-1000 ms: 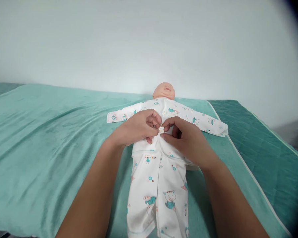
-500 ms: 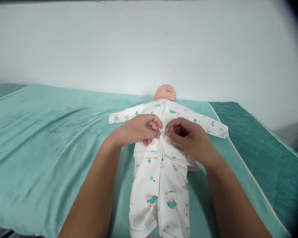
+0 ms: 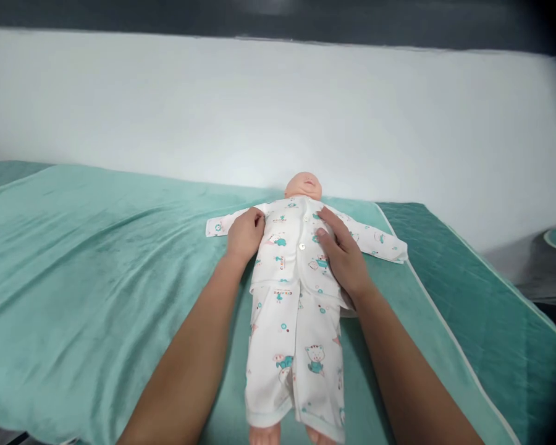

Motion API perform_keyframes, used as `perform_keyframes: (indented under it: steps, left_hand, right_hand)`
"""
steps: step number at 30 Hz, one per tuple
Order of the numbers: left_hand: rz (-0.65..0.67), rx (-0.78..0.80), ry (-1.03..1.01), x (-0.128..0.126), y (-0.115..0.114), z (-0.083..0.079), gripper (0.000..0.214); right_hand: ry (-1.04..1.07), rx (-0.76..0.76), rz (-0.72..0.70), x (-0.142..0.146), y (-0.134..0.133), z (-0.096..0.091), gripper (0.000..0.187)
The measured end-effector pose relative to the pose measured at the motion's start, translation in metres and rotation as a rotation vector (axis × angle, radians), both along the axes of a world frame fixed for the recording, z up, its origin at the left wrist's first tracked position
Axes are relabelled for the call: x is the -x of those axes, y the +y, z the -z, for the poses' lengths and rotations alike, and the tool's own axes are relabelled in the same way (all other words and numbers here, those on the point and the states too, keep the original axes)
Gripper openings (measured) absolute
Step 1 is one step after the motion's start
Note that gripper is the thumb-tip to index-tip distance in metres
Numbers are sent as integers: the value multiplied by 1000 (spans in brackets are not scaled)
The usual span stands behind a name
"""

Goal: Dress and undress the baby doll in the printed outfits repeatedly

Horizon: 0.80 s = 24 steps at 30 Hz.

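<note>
A baby doll (image 3: pixel 304 184) lies on its back with its arms spread. It wears a white long-sleeved baby shirt (image 3: pixel 282 247) printed with small animals, and matching baby pants (image 3: pixel 273 334). The shirt front is closed, and a white button (image 3: pixel 302 246) shows at mid-chest. My left hand (image 3: pixel 246 233) is at the shirt's side below the sleeve, its fingers curled in against the cloth; the fingertips are partly hidden. On the opposite side of the chest rests my right hand (image 3: pixel 345 253), open, with fingers extended over the shirt front.
A light green blanket (image 3: pixel 120 278) with folds spreads beneath the doll. Darker green quilted cloth (image 3: pixel 482 290) runs along the right. A white wall surface (image 3: pixel 167 105) stands behind the doll's head.
Both hands have left the button at the middle of the shirt and moved apart to its two sides. The right fingers have opened out. The camera view has tilted up a little.
</note>
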State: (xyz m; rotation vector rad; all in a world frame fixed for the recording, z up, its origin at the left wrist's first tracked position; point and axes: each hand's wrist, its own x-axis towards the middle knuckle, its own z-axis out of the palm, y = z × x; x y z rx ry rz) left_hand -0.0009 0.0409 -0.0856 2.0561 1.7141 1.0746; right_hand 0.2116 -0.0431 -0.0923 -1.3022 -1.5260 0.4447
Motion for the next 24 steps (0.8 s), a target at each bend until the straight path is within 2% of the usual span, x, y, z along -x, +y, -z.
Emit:
perform_keyframes:
  steps: [3, 6, 8, 11, 14, 17, 21, 24]
  left_hand:
    - [-43, -46, 127, 1, 4, 12, 23]
    - [-146, -141, 257, 5, -6, 15, 28]
    - [-220, -171, 315, 11, -15, 16, 34]
    - [-320, -135, 333, 29, -27, 21, 42]
    - [-407, -21, 282, 50, -32, 26, 49]
    - [-420, 66, 279, 63, -31, 30, 57]
    - [-401, 90, 348, 64, -23, 33, 58]
    - [-385, 113, 374, 66, -15, 32, 56]
  right_hand:
    - [-99, 69, 173, -10, 4, 13, 47]
    - [-323, 162, 387, -24, 1, 25, 52]
    - [-485, 212, 444, -36, -5, 30, 54]
    - [-645, 283, 469, -60, -20, 36, 60]
    - [-678, 390, 530, -86, -34, 41, 64]
    - [-654, 481, 612, -102, -42, 45, 67]
    - [-617, 529, 690, -104, -44, 44, 68]
    - [-610, 537, 690, -101, -43, 43, 68]
